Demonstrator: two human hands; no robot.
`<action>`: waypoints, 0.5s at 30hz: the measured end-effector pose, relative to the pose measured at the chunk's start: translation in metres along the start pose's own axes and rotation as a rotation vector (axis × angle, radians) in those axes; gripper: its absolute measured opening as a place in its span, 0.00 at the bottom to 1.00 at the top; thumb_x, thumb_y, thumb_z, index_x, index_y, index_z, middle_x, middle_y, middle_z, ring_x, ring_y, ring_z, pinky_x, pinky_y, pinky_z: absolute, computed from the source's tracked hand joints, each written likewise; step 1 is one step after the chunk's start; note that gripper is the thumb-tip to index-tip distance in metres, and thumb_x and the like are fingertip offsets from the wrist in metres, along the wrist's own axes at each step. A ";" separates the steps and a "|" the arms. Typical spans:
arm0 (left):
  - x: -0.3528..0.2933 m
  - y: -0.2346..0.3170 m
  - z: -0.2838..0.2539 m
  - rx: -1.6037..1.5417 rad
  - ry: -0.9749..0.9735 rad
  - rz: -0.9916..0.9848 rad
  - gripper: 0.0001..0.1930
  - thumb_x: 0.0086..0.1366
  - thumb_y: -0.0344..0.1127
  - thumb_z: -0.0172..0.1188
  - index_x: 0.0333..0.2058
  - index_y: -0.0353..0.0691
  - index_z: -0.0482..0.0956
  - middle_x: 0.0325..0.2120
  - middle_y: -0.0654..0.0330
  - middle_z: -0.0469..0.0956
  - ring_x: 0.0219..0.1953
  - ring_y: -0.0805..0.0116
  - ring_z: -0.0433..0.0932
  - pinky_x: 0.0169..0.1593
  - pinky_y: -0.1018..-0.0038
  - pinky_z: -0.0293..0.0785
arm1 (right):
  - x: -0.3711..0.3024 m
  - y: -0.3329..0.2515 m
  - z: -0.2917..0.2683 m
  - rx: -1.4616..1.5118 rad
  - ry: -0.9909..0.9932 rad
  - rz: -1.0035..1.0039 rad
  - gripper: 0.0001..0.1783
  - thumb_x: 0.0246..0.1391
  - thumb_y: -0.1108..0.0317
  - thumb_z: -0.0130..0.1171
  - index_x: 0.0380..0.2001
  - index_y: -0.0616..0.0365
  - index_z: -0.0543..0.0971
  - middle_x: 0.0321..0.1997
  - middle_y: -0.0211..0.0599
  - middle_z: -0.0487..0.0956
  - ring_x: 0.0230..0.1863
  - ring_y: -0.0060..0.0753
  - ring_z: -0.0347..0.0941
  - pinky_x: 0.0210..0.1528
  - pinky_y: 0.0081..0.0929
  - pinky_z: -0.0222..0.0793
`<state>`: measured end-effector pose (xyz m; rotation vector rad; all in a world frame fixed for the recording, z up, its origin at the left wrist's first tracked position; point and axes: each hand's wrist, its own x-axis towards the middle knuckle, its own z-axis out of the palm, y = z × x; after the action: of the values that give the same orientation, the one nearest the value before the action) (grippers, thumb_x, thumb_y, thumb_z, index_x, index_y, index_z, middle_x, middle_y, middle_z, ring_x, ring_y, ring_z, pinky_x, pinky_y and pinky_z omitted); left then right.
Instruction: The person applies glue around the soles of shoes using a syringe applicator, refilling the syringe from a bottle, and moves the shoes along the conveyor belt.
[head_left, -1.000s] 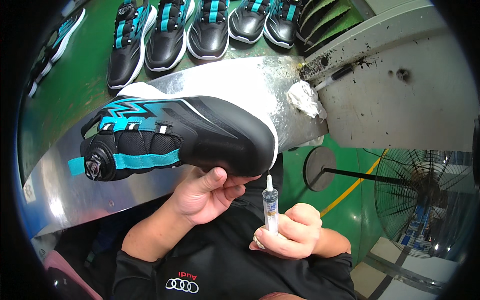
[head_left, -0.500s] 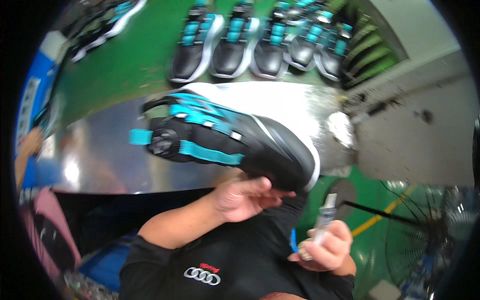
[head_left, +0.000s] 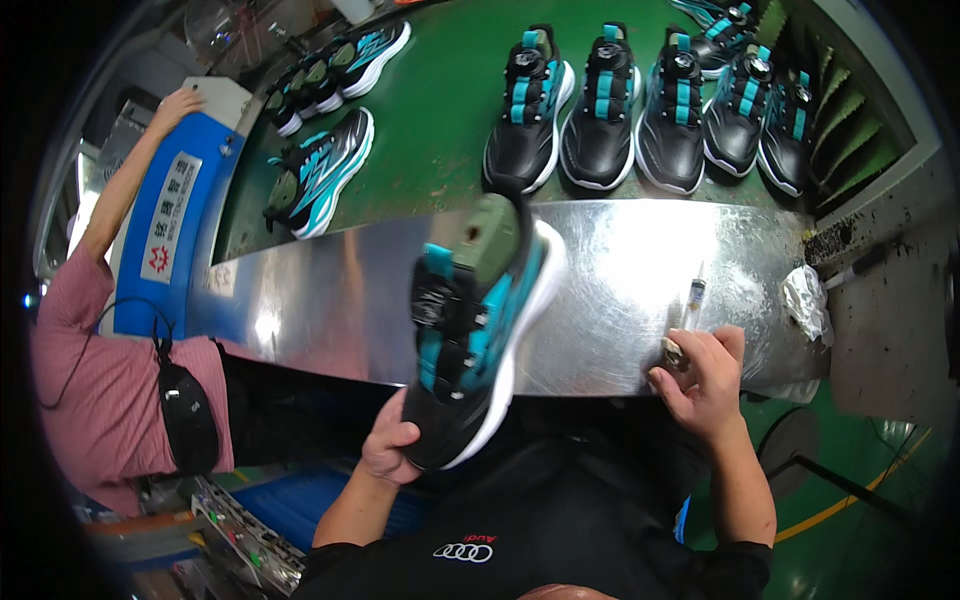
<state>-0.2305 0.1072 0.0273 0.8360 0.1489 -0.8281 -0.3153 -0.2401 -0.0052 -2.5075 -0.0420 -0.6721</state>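
Two items held: my left fingers (head_left: 402, 434) wrap the dial-laced sneaker (head_left: 488, 340) at its toe, heel beyond them; my right fingers (head_left: 706, 352) curl round a syringe (head_left: 694, 298). I'd judge the shoe light, springy, best gripped at toe.

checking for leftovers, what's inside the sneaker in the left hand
The dial-lace sneaker shows an olive-green inner surface with a dark spot; the toe interior is hidden by the black upper.

Now holds the shoe (head_left: 487, 335) toe-bodyward in the left hand (head_left: 390, 447), and the syringe (head_left: 694, 302) over the metal bench (head_left: 600, 300).
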 end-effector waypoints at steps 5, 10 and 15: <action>0.049 0.066 -0.017 0.292 -0.029 0.166 0.33 0.53 0.38 0.59 0.55 0.27 0.59 0.49 0.45 0.70 0.50 0.52 0.73 0.55 0.63 0.68 | -0.001 0.005 0.005 -0.035 0.020 0.036 0.22 0.33 0.62 0.65 0.37 0.53 0.76 0.26 0.28 0.75 0.28 0.35 0.60 0.37 0.30 0.57; 0.157 0.138 -0.030 0.452 0.081 0.265 0.21 0.60 0.31 0.54 0.51 0.30 0.66 0.46 0.51 0.74 0.48 0.62 0.74 0.54 0.66 0.69 | -0.001 0.000 0.003 -0.036 0.023 0.055 0.22 0.32 0.61 0.65 0.36 0.51 0.77 0.27 0.28 0.74 0.28 0.35 0.61 0.36 0.30 0.59; 0.240 0.147 -0.027 0.527 0.078 0.107 0.16 0.59 0.33 0.57 0.44 0.34 0.70 0.40 0.55 0.77 0.39 0.65 0.78 0.46 0.67 0.75 | 0.001 -0.004 0.007 -0.019 0.025 0.090 0.22 0.31 0.60 0.66 0.36 0.51 0.77 0.27 0.28 0.74 0.28 0.36 0.62 0.35 0.30 0.60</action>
<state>0.0427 0.0404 -0.0047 1.3607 -0.0506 -0.7426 -0.3123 -0.2338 -0.0079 -2.5020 0.0858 -0.6693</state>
